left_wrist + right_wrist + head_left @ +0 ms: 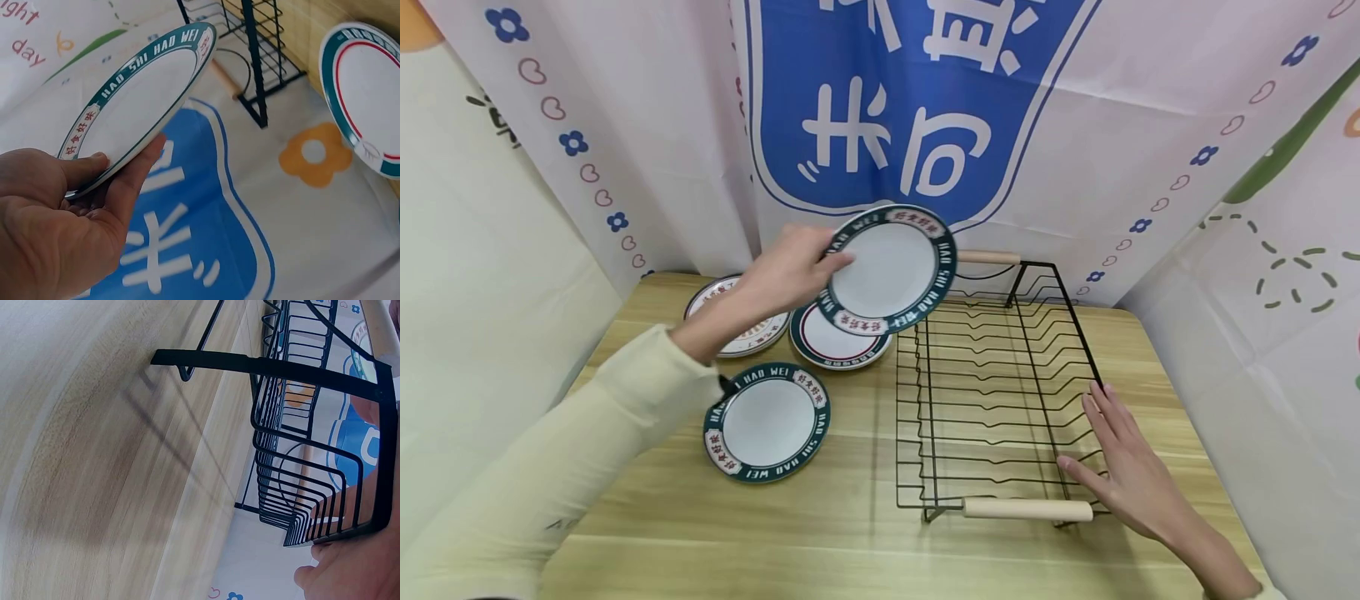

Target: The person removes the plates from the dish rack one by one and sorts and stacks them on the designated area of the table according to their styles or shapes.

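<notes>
My left hand [797,271] pinches a white plate with a green lettered rim [891,271] by its left edge, thumb on the face. The plate is tilted in the air near the far left of a black wire dish rack [992,392]. In the left wrist view the thumb of that hand [69,212] lies on the held plate [134,109], other fingers beneath. My right hand [1131,475] rests at the rack's right side with fingers stretched along the rail and thumb over the wires. From the right wrist, the rack [319,456] partly covers the hand [356,562].
Left of the rack on the wooden table [850,533] lie a similar green-rimmed plate [767,423], a plate with a red inner ring [838,342] and a patterned white plate [760,335] partly behind my arm. Wooden handles [1027,509] cap the rack's ends. A printed curtain [685,150] hangs behind.
</notes>
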Tool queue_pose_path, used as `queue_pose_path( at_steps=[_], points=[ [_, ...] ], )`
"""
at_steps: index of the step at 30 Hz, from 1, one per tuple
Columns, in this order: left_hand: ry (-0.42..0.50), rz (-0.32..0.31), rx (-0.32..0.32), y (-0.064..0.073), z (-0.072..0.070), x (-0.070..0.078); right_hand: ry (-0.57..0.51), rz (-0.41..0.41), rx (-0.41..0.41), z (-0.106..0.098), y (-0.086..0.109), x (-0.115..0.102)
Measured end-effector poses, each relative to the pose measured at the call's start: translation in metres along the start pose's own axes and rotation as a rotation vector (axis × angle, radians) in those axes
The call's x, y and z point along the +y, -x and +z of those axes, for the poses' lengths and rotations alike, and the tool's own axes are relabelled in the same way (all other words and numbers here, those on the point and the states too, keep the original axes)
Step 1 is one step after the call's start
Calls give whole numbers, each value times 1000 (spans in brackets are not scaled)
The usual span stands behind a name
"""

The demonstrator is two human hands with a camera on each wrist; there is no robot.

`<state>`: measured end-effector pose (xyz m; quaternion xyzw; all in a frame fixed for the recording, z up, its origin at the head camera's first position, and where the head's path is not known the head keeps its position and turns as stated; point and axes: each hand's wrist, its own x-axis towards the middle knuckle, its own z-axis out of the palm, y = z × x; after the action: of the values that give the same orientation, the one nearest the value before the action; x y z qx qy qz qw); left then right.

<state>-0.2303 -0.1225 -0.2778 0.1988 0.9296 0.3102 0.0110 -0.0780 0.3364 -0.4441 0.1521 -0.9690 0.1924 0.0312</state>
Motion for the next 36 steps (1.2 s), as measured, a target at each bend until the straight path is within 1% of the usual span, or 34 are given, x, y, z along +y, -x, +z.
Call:
queue_pose_path(
  at_steps=[4,7,11,13,16,20,24,27,30,36],
  points=[
    [-58,-34,26,19,-14,-16,6,-2,-2,-1,0,1],
    [-78,-62,23,33,-21,-27,7,-4,-3,0,0,1],
    [-74,-86,-6,49,-25,-41,10,-9,-2,0,1,2],
    [-87,-91,-10,55,-25,-51,9,-10,-5,-1,1,1],
    [-104,-118,-14,66,-25,-68,7,-11,-8,0,1,1],
    [-115,-168,-54,80,-21,-92,5,-9,-7,0,1,1],
    [-105,-202,-107,92,-11,-115,7,-6,-3,-1,1,0],
    [-64,-244,-142,99,-4,-128,6,-7,-3,0,1,0],
    [-10,-284,-173,106,2,-139,7,-8,-3,0,1,-1],
    [111,-358,-253,119,10,-154,9,-12,-1,0,1,-1]
  ],
)
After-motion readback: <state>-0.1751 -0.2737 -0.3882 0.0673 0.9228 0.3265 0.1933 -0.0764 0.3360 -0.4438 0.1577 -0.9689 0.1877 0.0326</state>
